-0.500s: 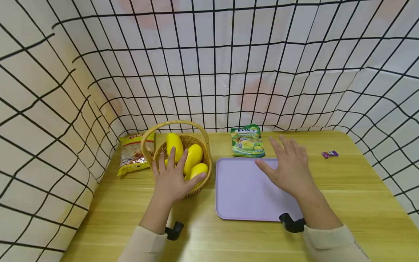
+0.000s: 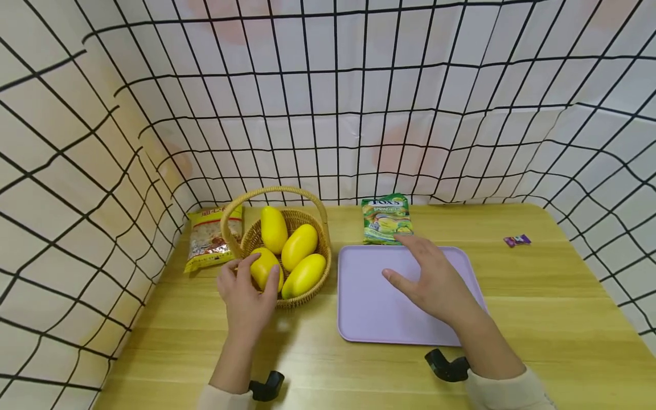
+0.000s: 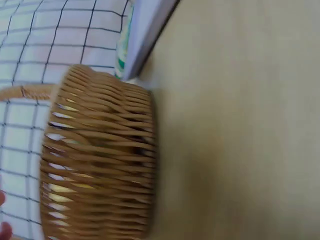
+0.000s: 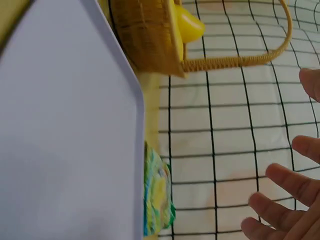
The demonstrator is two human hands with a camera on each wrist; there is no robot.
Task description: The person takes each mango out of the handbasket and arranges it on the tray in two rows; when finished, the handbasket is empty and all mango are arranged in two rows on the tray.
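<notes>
My left hand (image 2: 247, 297) is at the near left rim of a wicker basket (image 2: 294, 302), its thumb and fingers spread about a yellow mango (image 2: 265, 267). In the left wrist view only fingertips (image 3: 4, 230) show, at the left edge beside the basket's woven wall (image 3: 100, 160). Three more mangoes, one being the nearest right one (image 2: 304, 276), lie in the basket. Over a light purple tray (image 2: 364, 324), my right hand (image 2: 435, 279) hovers with fingers extended and holds nothing. The right wrist view shows its fingers (image 4: 295, 182) spread apart.
Left of the basket lies a yellow snack bag (image 2: 212, 239). A green candy bag (image 2: 386, 218) sits behind the tray, and a small purple wrapped candy (image 2: 517, 240) lies far right. The basket's tall handle (image 2: 274, 189) arches up. Grid-patterned cloth (image 2: 348, 131) surrounds the table.
My left hand has drawn back toward me and left, its fingers bending in around the near left mango. My right hand has shifted left and slightly nearer over the tray.
</notes>
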